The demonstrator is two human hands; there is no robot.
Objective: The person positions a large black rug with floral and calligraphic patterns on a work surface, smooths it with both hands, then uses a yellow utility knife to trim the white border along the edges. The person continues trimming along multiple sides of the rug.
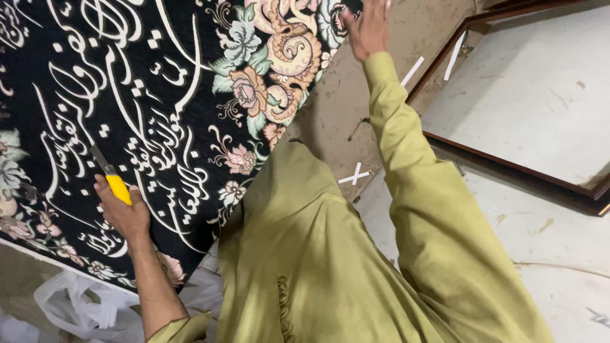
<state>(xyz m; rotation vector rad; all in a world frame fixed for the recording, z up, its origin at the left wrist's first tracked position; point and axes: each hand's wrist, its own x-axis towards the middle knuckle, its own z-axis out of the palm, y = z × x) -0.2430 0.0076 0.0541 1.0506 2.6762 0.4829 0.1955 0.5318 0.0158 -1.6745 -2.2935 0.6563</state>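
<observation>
From the head view, my left hand (124, 213) at lower left is closed around a yellow-handled knife (113, 180) whose blade lies on the black woven tapestry (127, 95) filling the upper left, while my right hand (367, 28) at top centre pinches its flowered edge. I judge the cloth soft, limp and fairly heavy, best held at the border, with the slim knife gripped firmly by its handle.

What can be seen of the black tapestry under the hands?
The black tapestry is a woven-looking cloth with white flowing script and a border of pink, peach and pale green flowers. It lies flat and slanted across the upper left of the view, its edges cut off by the frame. The left hand rests on it holding a yellow-handled knife, blade against the cloth; the right hand presses its floral edge.
</observation>
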